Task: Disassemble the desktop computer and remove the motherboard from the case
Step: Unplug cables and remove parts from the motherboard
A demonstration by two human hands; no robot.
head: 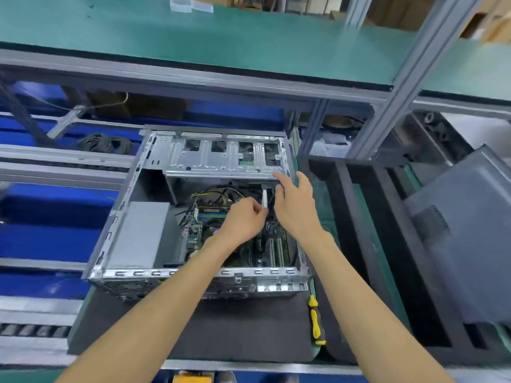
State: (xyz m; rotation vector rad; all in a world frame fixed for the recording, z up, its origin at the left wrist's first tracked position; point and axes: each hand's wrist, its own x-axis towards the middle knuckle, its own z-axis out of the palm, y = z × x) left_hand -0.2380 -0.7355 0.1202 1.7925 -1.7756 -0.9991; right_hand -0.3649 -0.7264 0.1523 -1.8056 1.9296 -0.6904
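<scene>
A yellow screwdriver [315, 322] lies on the surface [193, 327] just right of the open case [132, 225]. Inside, the motherboard [272, 244] sits flat on the case floor, thin, stiff and fragile; it is best lifted by its bare edges once freed. Over it, the left hand [244, 221] pinches a white strip [265, 199], perhaps a cable or latch, while the right hand [294, 205] hovers spread beside it. Wires [210, 196] crowd behind, under the drive cage [221, 156].
</scene>
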